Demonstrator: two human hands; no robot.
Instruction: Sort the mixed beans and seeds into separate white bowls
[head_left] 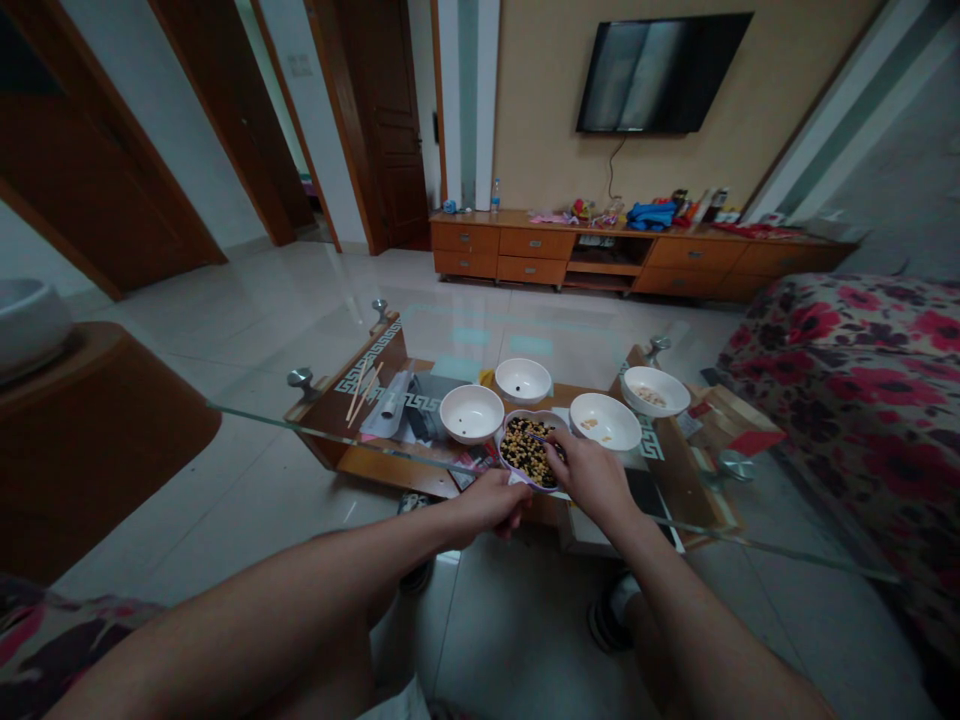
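A lilac-rimmed bowl (503, 462) full of mixed black and yellow beans (527, 447) sits at the near edge of the glass table. My left hand (491, 503) is closed on the bowl's near left side, where a short handle seems to stick out. Over the beans, at the bowl's right side, my right hand (589, 470) has its fingers pinched together; what is between them is hidden. Close around stand a white bowl (472, 428) with a few dark specks, another white bowl (523, 372) with one dark bean, and a third white bowl (611, 432) with pale pieces.
A farther white bowl (660, 385) holds pale bits. Chopsticks (363, 392) lie at the left of the glass tabletop (315, 330). Below it is a wooden shelf with papers. A flowered sofa (862, 400) is at right, a wooden stand (97, 420) at left.
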